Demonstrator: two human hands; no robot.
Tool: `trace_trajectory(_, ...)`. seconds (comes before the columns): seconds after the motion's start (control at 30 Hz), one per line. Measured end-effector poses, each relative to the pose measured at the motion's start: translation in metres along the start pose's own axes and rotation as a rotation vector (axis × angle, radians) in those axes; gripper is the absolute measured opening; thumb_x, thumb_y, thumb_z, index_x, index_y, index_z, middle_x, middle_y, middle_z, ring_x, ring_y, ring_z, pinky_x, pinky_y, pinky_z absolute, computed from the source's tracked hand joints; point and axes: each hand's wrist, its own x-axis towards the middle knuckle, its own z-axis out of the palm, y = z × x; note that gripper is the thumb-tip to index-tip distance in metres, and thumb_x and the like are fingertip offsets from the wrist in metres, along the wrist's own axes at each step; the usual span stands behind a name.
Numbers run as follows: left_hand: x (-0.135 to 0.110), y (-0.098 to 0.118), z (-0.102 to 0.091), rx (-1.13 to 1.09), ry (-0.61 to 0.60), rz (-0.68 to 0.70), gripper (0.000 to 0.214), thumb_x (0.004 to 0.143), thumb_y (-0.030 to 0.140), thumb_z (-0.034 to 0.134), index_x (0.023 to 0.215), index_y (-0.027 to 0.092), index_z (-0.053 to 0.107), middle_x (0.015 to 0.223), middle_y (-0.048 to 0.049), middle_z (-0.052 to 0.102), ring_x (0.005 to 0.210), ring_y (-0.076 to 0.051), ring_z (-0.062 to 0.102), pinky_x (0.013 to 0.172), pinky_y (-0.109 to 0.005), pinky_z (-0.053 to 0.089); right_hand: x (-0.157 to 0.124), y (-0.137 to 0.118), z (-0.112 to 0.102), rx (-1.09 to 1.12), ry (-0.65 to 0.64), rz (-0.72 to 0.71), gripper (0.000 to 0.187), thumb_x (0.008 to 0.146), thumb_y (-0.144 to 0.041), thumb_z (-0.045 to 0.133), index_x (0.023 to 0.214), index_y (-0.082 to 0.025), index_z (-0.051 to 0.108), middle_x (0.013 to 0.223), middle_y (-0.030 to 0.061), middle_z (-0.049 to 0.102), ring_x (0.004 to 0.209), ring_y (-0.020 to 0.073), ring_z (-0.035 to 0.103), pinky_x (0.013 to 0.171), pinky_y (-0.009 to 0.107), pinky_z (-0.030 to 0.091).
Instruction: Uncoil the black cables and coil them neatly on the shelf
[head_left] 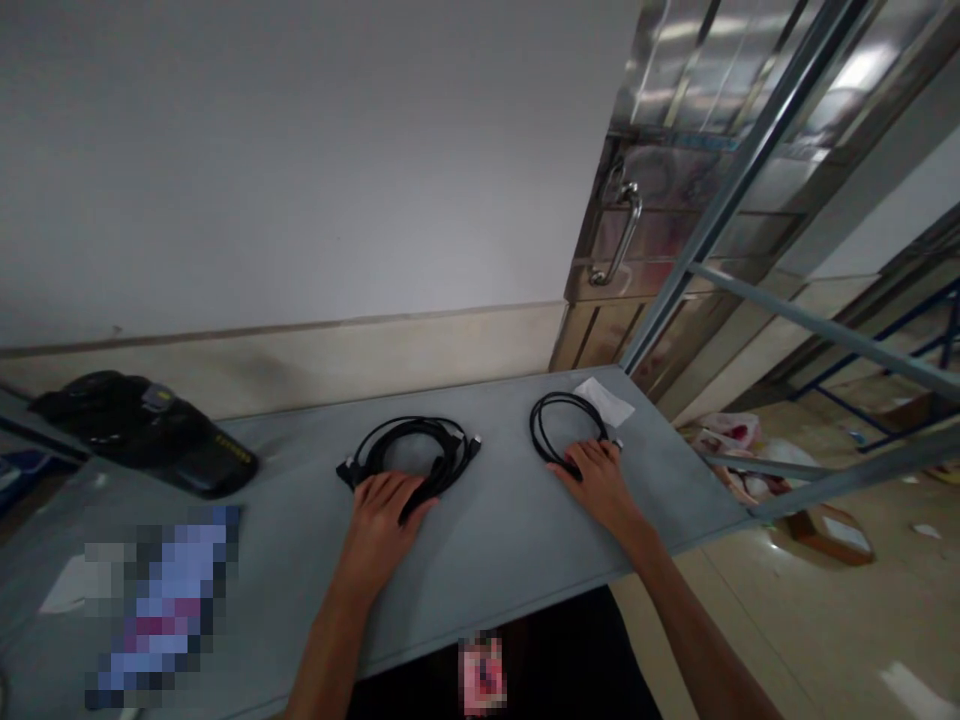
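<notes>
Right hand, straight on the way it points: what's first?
The small black cable coil, already under the fingers of the right hand. Past it, probably the wall's skirting, though depth is hard to judge.

The cable coil (411,462) and the second coil (568,430) are smooth black plastic with a soft sheen. The tabletop (517,530) looks like matt grey painted metal, lightly scuffed. The paper (604,402) is thin and white. The door (675,170) is glossy stainless steel, its handle (621,235) polished bright. The floor (787,610) is shiny tile, the wall (300,170) matt paint.
</notes>
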Motion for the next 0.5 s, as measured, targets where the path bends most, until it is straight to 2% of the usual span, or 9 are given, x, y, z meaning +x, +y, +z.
trace_trajectory(0.17,0.003,0.002,-0.003,0.059,0.06,-0.005,0.024,0.111,0.036,0.067,0.128,0.022,0.077,0.12,-0.0124,0.083,0.119,-0.036,0.074,0.11,-0.052,0.05,-0.019,-0.029,-0.01,0.013,-0.011,-0.08,0.041,0.118,-0.054,0.061,0.092,-0.023,0.068,0.086,0.0067,0.076,0.088,0.0275,0.074,0.098,0.044,0.049)
trace_trajectory(0.23,0.005,0.004,-0.005,0.068,0.085,-0.001,0.025,0.11,0.036,0.07,0.129,0.022,0.076,0.121,-0.0128,0.082,0.12,-0.036,0.072,0.11,-0.052,0.05,-0.033,-0.048,-0.016,0.104,0.016,-0.044,0.045,0.119,-0.056,0.056,0.09,-0.023,0.067,0.083,0.0068,0.075,0.084,0.0267,0.073,0.09,0.042,0.051)
trace_trajectory(0.3,0.006,0.005,-0.006,0.072,0.106,0.009,0.028,0.109,0.039,0.073,0.131,0.021,0.075,0.123,-0.0138,0.08,0.121,-0.037,0.071,0.109,-0.051,0.05,-0.047,-0.065,-0.026,0.282,0.077,0.071,0.048,0.119,-0.061,0.053,0.091,-0.024,0.067,0.084,0.008,0.075,0.082,0.0263,0.073,0.084,0.04,0.052)
trace_trajectory(0.37,0.007,0.006,-0.008,0.078,0.13,0.025,0.031,0.109,0.039,0.075,0.132,0.02,0.074,0.124,-0.0146,0.079,0.122,-0.037,0.07,0.109,-0.051,0.051,-0.055,-0.08,-0.042,0.542,0.144,0.256,0.051,0.117,-0.066,0.052,0.091,-0.025,0.066,0.081,0.0068,0.072,0.075,0.0244,0.069,0.075,0.038,0.052)
trace_trajectory(0.43,0.008,0.007,-0.008,0.084,0.16,0.04,0.028,0.109,0.036,0.075,0.132,0.019,0.073,0.124,-0.0145,0.079,0.121,-0.036,0.07,0.107,-0.051,0.051,-0.056,-0.093,-0.063,0.859,0.212,0.48,0.057,0.114,-0.072,0.054,0.082,-0.026,0.058,0.07,0.0009,0.06,0.062,0.0191,0.057,0.061,0.033,0.046)
trace_trajectory(0.5,0.009,0.006,-0.009,0.085,0.187,0.051,0.025,0.109,0.033,0.075,0.13,0.02,0.072,0.122,-0.0137,0.079,0.119,-0.036,0.071,0.106,-0.051,0.052,-0.052,-0.105,-0.085,1.181,0.326,0.689,0.063,0.111,-0.077,0.058,0.075,-0.027,0.047,0.063,-0.0058,0.044,0.051,0.0129,0.039,0.049,0.028,0.033)
